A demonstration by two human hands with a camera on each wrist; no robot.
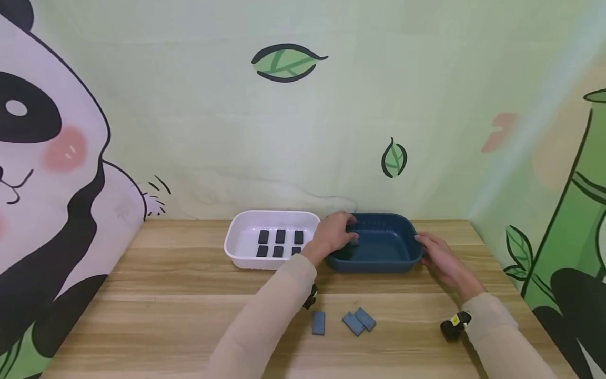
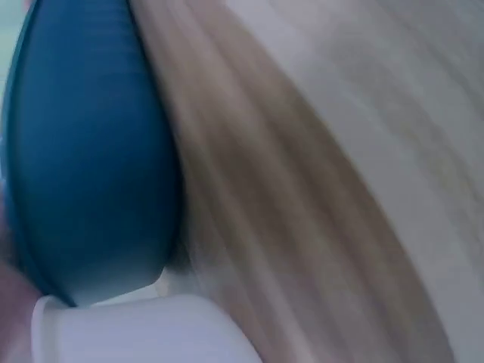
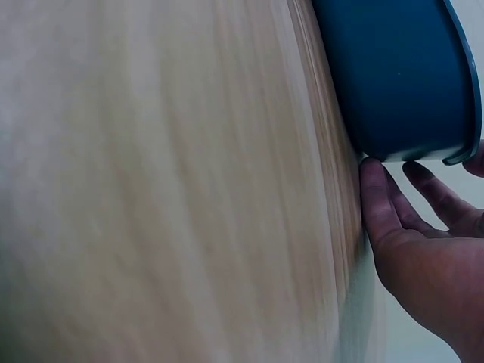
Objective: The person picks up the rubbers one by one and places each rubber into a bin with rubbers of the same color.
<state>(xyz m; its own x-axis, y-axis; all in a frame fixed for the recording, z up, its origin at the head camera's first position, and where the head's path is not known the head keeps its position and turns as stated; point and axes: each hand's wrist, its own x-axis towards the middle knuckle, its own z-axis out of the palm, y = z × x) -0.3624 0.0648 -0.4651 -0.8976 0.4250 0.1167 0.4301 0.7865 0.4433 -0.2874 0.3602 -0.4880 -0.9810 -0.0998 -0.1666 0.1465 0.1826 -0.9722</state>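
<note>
My left hand (image 1: 333, 231) is over the left end of the blue tray (image 1: 374, 267), its thumb and fingers spread apart above the inside; whether it touches the rim cannot be told. In the left wrist view only a blurred bit of this hand (image 2: 11, 310) shows beside the blue tray (image 2: 98, 166). At the tray's right end, my right hand (image 1: 442, 258) grips the rim, thumb on top and fingers outside. The right wrist view shows that hand (image 3: 431, 265) with fingertips against the end wall of the tray (image 3: 408, 83). No pieces are visible inside the blue tray.
A white tray (image 1: 272, 262) stands directly left of the blue one, holding several dark blocks (image 1: 280, 236) in two rows. Nearer on the wooden table (image 1: 165, 316) lie a single grey-blue piece (image 1: 319, 323) and two touching ones (image 1: 353, 323). A printed cloth (image 1: 199, 131) hangs behind.
</note>
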